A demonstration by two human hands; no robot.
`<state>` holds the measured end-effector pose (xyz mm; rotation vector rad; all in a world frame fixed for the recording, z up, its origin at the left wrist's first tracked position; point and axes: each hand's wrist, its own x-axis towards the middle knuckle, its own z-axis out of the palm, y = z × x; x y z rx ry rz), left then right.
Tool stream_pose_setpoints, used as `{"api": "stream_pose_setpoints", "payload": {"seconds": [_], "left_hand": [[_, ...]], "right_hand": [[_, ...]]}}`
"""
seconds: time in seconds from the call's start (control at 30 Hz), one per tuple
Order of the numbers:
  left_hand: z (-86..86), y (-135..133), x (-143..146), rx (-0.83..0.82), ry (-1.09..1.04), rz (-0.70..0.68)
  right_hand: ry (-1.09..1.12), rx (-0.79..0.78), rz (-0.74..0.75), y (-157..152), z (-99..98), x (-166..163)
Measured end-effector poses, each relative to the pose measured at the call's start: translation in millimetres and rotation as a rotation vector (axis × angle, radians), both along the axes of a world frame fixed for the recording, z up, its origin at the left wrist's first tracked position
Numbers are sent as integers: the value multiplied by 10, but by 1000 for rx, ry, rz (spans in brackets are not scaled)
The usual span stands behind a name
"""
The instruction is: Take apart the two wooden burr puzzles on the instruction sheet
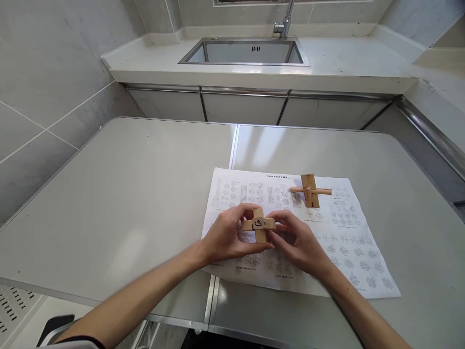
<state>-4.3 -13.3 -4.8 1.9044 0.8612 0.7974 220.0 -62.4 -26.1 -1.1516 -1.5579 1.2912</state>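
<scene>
Between my two hands is a wooden burr puzzle [259, 224], a cross of light interlocking blocks with dark handwritten marks on its front piece. My left hand [228, 232] grips it from the left, thumb below and fingers at the top. From the right, my right hand [294, 240] pinches its right side with thumb and fingertips. Under both hands lies a printed instruction sheet [337, 271] covered in small diagrams. On the sheet's upper right part rests a second wooden cross puzzle [308, 190], with flat marked pieces and a thin crossing bar.
The sheet lies on a pale folding table [127, 194] with a metal seam down its middle. Beyond the table's far edge is a counter [345, 58] with a sink [243, 63] and a faucet [285, 24]. Tiled walls [54, 72] stand at the sides.
</scene>
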Motion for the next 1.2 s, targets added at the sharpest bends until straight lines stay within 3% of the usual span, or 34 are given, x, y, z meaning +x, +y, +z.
{"api": "stream_pose_setpoints", "payload": {"seconds": [0.4,0.6,0.8,0.97,1.2], "left_hand": [[-16,3,6,-66,17,-66],[-31,41,13,151,153,-12],[-41,66,-7,322,294,51],[-42,136,-55,370,365,144],[-82,262,-148,366,465,239]], "right_hand": [[-92,88,-38,45,32,54],[-46,128,-55,52,108,18],[52,21,-94,32,52,50],[122,-63,-197,52,-41,60],[169,-117,-262,99,-7,17]]}}
